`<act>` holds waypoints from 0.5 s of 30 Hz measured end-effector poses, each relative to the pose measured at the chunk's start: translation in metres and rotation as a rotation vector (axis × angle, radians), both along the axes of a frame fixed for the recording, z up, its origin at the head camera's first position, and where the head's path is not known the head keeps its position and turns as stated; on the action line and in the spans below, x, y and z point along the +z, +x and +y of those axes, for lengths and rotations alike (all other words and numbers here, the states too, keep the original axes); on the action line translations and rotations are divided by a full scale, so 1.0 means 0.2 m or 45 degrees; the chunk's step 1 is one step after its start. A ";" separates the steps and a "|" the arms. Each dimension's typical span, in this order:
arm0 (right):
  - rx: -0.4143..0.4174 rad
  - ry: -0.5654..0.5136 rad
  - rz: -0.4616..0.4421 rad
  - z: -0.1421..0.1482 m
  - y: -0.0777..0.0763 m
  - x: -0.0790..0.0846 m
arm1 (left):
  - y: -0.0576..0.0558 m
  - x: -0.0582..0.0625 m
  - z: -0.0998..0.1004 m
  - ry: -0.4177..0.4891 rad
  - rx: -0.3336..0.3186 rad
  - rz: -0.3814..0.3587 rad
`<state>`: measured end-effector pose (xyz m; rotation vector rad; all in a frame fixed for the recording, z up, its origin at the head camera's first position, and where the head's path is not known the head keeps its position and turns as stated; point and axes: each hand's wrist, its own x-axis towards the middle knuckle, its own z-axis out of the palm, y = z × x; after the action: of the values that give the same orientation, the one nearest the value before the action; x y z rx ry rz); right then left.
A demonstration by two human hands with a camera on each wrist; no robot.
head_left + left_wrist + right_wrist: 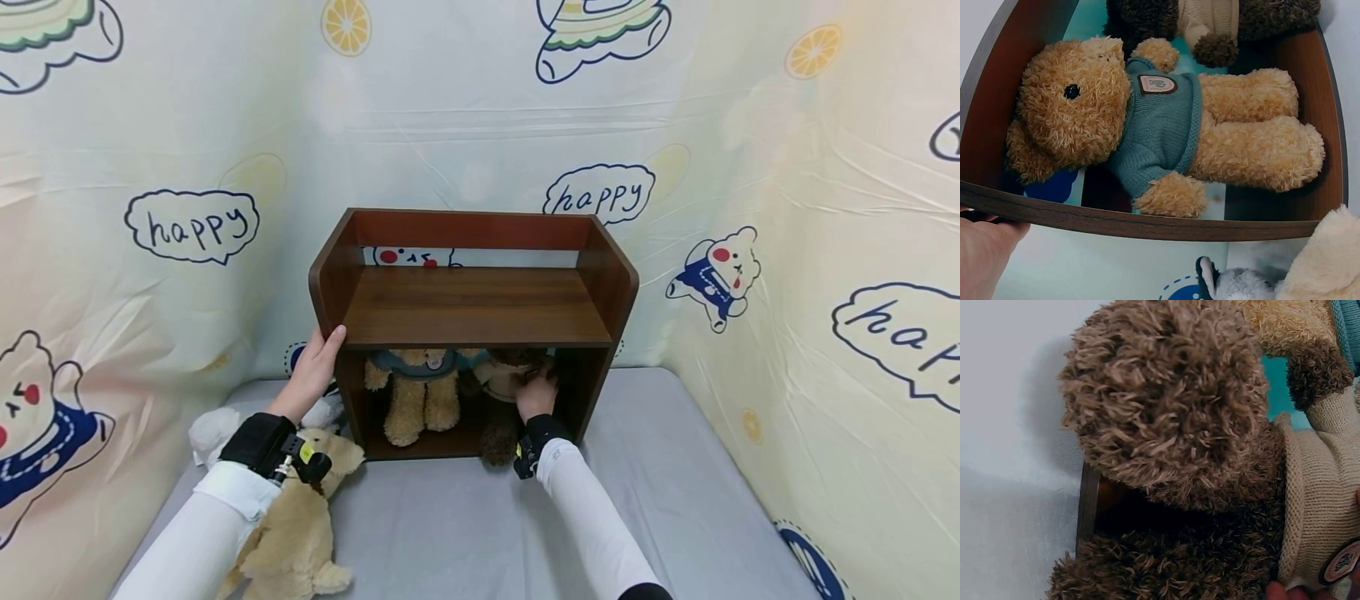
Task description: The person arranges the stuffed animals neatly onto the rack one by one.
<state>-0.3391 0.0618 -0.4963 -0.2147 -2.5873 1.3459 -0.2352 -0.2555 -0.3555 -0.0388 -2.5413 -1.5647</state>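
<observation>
A brown wooden shelf (480,307) stands on the grey surface. My left hand (313,377) grips the front edge of its left side panel, with the thumb at the edge. Inside the lower compartment, my right hand (537,395) holds a dark brown teddy bear (1160,394) by the body of its beige knitted sweater (1322,481). Fingertips show low on that sweater in the right wrist view. To the left of this bear sits a light brown teddy bear (1254,150) in a teal sweater (1160,125). The shelf board hides both bears' heads in the head view.
Left of the shelf, a tan plush toy (296,533) lies under my left forearm. Behind it are a white plush (213,433) and a grey plush (1244,284). A printed cloth (450,150) hangs around the back and sides.
</observation>
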 end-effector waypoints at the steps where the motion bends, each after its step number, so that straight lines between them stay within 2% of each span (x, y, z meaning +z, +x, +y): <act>1: 0.005 0.000 0.001 0.00 0.00 0.00 | 0.00 0.00 0.00 -0.001 0.000 0.002; 10: 0.021 0.022 0.028 0.01 0.00 0.00 | 0.00 0.00 0.00 -0.005 -0.006 0.009; 15: 0.038 -0.027 0.038 0.01 -0.01 -0.02 | 0.00 0.00 0.00 -0.006 -0.008 0.016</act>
<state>-0.3409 0.0643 -0.4994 -0.1590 -2.5623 1.3766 -0.2354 -0.2553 -0.3557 -0.0570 -2.5377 -1.5551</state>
